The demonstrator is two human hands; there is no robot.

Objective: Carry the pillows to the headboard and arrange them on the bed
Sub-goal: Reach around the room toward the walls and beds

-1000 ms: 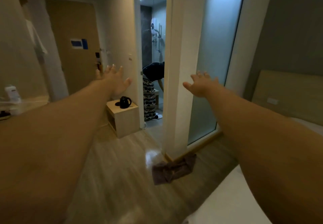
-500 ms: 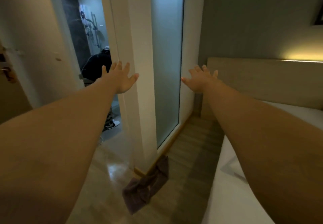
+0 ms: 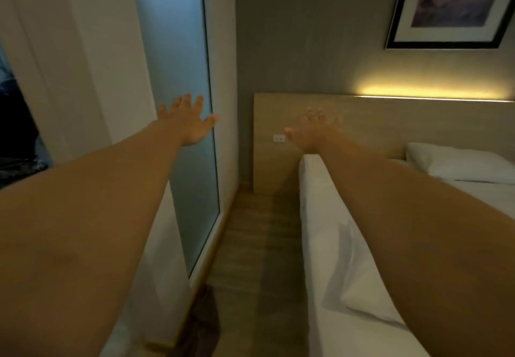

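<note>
Both my arms reach straight out in front of me. My left hand (image 3: 187, 121) is open with fingers spread, in front of a frosted glass panel. My right hand (image 3: 313, 131) is open too, fingers apart, held before the wooden headboard (image 3: 418, 125). Neither hand holds anything. A white pillow (image 3: 462, 166) lies on the bed (image 3: 328, 245) at the headboard, to the right of my right arm. A second white pillow (image 3: 359, 287) lies on the mattress near its left edge, partly hidden under my right forearm.
A narrow strip of wooden floor (image 3: 259, 245) runs between the bed and the frosted glass panel (image 3: 181, 78). A dark cloth (image 3: 203, 323) lies on the floor by the wall. A framed picture (image 3: 451, 8) hangs above the lit headboard. A doorway opens at far left.
The view has swung right, from the entrance and bathroom door to the bed and headboard. Both hands stay outstretched and open. The pillow by the headboard has come into view.
</note>
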